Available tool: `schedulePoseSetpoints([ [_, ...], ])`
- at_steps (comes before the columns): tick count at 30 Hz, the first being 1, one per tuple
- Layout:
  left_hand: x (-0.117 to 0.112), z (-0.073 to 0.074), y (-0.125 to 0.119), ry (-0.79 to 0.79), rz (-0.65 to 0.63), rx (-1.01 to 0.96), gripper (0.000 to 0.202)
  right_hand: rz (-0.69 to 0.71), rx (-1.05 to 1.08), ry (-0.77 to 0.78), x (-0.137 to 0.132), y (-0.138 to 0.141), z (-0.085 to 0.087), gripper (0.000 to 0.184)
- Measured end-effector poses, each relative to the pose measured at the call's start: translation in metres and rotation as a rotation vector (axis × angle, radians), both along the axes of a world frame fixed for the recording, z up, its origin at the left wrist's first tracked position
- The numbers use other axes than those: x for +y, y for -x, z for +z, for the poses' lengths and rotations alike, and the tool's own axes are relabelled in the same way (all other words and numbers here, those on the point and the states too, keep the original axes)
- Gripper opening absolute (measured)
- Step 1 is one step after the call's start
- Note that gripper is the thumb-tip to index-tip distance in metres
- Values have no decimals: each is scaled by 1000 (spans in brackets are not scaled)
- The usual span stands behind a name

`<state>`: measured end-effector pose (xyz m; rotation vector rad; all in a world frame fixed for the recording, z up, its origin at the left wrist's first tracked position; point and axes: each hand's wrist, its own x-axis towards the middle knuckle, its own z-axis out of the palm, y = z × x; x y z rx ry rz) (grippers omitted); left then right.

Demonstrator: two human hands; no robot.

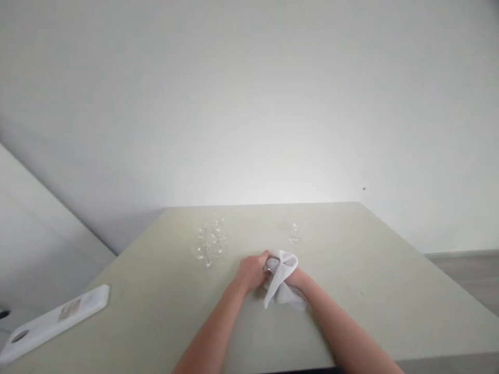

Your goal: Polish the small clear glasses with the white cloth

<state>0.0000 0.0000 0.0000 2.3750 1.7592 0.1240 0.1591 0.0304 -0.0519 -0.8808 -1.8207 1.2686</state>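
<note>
Near the middle of the table, my left hand (252, 271) is closed around a clear glass (267, 268), of which only a bit of the rim shows. A white cloth (281, 275) bunches against the glass, and one corner hangs down toward me. My right hand (298, 279) is wrapped in that cloth, so most of its fingers are hidden. Whether the cloth reaches inside the glass I cannot tell. Beyond my left hand stands a cluster of several clear glasses (211, 240). Farther back on the right is another clear glass item (294, 234).
The pale table (370, 291) reaches back to a white wall (249, 104). A long white object (88, 304) with a label and an oval hole lies at the left edge. A white slanted panel (42, 218) is beyond the left side, and floor (468, 275) shows at the right.
</note>
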Motion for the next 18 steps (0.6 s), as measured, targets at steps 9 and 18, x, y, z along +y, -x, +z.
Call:
schedulePoseSetpoints([
  [9, -1, 1, -2, 24, 22, -3, 30, -16, -46, -12, 0, -1, -1, 13],
  [18, -2, 3, -2, 26, 22, 15, 31, 13, 4, -29, 1, 0, -6, 12],
])
